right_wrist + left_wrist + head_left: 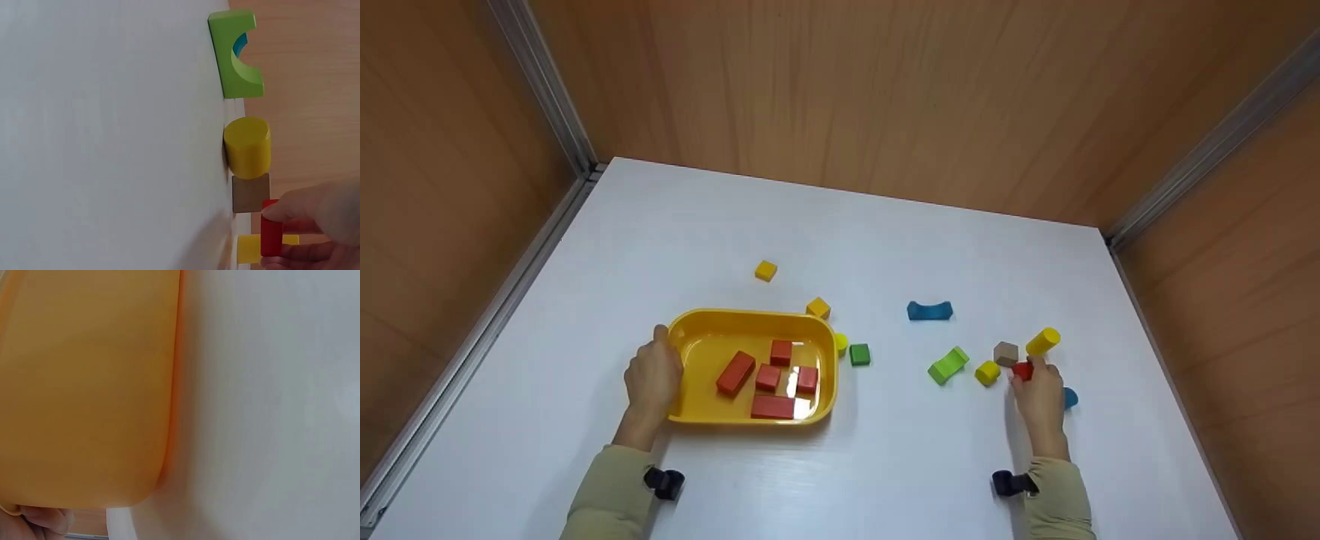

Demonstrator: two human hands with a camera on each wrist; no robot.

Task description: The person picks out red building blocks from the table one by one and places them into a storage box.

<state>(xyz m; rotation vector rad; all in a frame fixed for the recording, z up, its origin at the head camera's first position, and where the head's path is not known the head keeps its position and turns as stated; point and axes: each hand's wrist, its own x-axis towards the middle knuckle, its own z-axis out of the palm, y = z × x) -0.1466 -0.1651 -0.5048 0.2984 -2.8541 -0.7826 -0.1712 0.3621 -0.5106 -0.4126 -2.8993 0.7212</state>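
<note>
My left hand (653, 373) grips the left rim of a yellow tray (690, 405), its fingers partly hidden by the wall. Inside the tray lie several red blocks, among them a long red block (736, 373). In the left wrist view the tray's outer side (90, 394) fills much of the picture. Over at the right, my right hand (1041, 401) pinches a small red block (271, 230) between thumb and fingers. Just beyond that hand are a yellow cylinder (1043, 342) and a plain wooden cube (1006, 354). A blue block (1070, 398) shows partly behind the hand.
Left of the right hand lie a short yellow cylinder (988, 373) and a green arch block (949, 365). Farther back is a blue curved block (930, 310). By the tray's right side are a green cube (859, 355) and yellow blocks (818, 307). Wooden walls surround the white table.
</note>
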